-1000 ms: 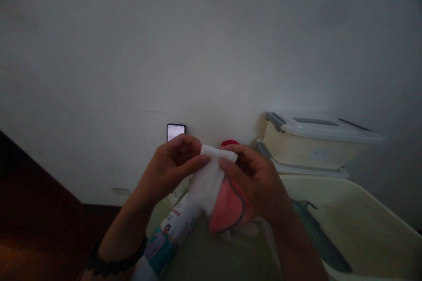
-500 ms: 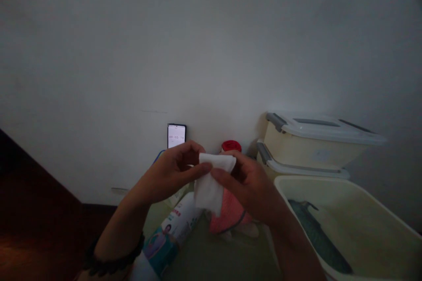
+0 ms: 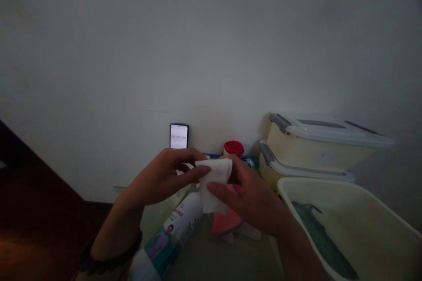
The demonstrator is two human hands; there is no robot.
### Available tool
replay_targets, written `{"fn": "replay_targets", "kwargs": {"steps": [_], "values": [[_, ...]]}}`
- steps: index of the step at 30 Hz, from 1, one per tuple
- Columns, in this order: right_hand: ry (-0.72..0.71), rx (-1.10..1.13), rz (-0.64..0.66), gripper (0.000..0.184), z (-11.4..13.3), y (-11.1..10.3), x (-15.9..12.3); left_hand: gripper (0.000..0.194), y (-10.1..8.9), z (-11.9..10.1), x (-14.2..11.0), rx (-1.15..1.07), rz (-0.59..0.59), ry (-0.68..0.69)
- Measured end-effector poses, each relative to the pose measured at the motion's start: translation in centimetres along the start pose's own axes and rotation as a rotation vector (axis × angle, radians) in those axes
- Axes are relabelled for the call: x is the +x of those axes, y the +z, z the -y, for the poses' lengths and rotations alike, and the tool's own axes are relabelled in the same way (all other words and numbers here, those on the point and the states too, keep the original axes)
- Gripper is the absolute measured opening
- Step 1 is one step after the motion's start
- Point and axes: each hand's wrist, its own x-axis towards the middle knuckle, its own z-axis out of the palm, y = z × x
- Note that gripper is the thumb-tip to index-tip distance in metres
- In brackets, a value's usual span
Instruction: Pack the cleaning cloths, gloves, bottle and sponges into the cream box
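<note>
Between my two hands hangs a small folded white cloth, which may be a wipe or tissue. My left hand pinches its upper left edge between thumb and fingers. On the other side my right hand grips it, thumb across the front and fingers behind. Below and left lies a white and teal printed roll-shaped pack. A pink cloth item sits behind and under my right hand, partly hidden.
A phone showing a timer leans against the wall. Behind my right hand is a red rolled item. Lidded storage boxes are stacked at right, before them an open cream bin holding a dark green object.
The cloth has tilted slightly and looks shorter below the fingers. My right thumb sits lower on its front. The whole view has shifted a little.
</note>
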Motion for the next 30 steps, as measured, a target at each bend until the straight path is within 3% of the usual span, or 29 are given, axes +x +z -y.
{"fn": "replay_targets", "kwargs": {"steps": [5, 12, 16, 24, 30], "values": [[0.028, 0.085, 0.044, 0.026, -0.1, 0.1, 0.2, 0.009, 0.1, -0.6, -0.1, 0.004, -0.080, 0.047], [-0.013, -0.182, 0.072, 0.024, 0.5, -0.2, 0.2, 0.014, 0.5, -0.8, 0.0, 0.149, -0.006, 0.116], [-0.018, -0.180, 0.086, 0.020, 0.8, -0.3, 0.1, 0.013, 0.6, -0.5, 0.2, 0.125, -0.032, 0.111], [0.005, -0.336, 0.135, 0.019, 1.0, -0.4, -0.5, 0.024, 0.5, -0.6, 0.1, 0.090, 0.043, 0.153], [-0.025, -0.111, 0.118, 0.018, 1.3, -0.8, -0.7, 0.015, 0.0, -0.3, 0.0, -0.064, -0.059, 0.042]]}}
